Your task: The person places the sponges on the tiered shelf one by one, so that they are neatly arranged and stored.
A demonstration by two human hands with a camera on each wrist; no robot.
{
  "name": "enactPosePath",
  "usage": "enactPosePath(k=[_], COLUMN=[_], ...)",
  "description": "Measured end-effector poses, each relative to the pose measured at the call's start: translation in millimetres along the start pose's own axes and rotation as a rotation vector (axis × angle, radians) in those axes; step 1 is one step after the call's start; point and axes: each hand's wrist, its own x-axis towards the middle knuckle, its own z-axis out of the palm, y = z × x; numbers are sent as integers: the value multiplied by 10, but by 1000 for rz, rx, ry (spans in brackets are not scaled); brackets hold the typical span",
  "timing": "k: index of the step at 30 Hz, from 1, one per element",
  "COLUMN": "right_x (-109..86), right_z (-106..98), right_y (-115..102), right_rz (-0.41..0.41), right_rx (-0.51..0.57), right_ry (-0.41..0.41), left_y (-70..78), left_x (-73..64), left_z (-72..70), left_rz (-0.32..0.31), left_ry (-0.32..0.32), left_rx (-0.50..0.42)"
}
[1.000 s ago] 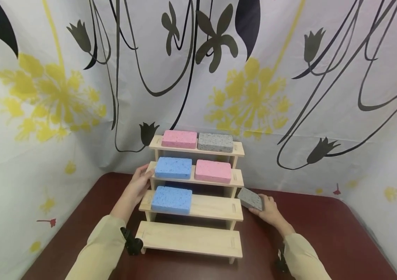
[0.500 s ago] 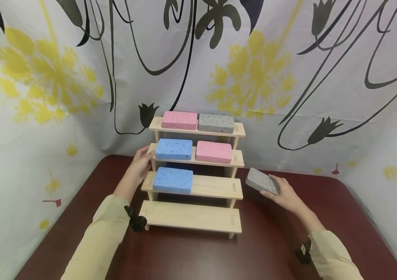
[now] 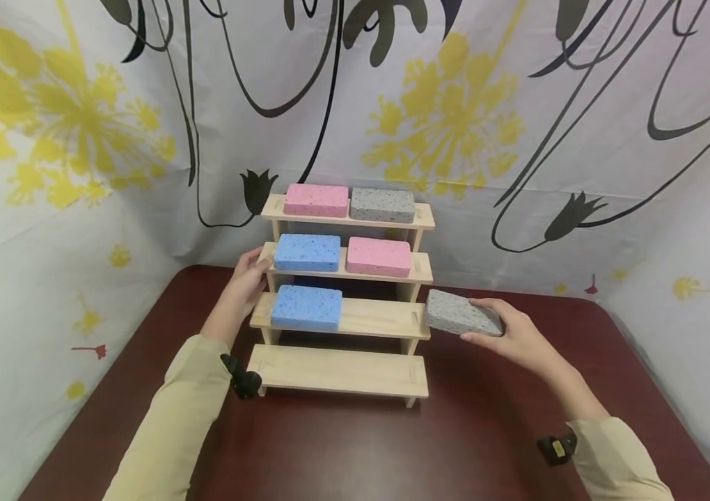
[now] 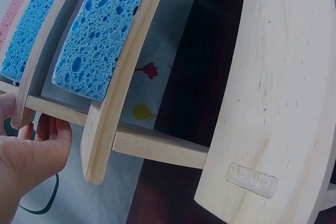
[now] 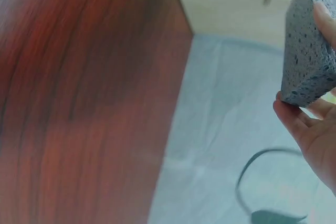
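A wooden rack (image 3: 339, 369) rises in stepped shelves on the table. My left hand (image 3: 243, 292) grips the left end of its second shelf from the top, thumb above and fingers curled below in the left wrist view. My right hand (image 3: 521, 337) pinches a grey sponge (image 3: 458, 313) by its right end, raised and slightly tilted; its left end overlaps the right end of the shelf below that one. A blue sponge (image 3: 307, 306) lies on this shelf's left half. Above it are another blue sponge (image 3: 307, 252) and a pink sponge (image 3: 379, 256).
On the top shelf a pink sponge (image 3: 316, 200) sits beside a grey sponge (image 3: 383, 204). Dark red tabletop (image 3: 355, 452) extends around the rack. A patterned cloth (image 3: 217, 160) hangs close behind and at both sides.
My right hand first drew the grey sponge up and away to the right, then brought it back left to the shelf end. My left hand keeps its grip. The head view tilts down.
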Motion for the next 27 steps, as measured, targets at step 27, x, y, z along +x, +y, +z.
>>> enactPosePath(k=[27], right_x=[383], right_z=[772], right_y=[-743], right_rz=[-243], right_rx=[-81], right_ry=[-65], left_y=[-115], left_x=[-78], left_z=[-1], left_rz=[-23], left_ry=[17], left_rx=[-5])
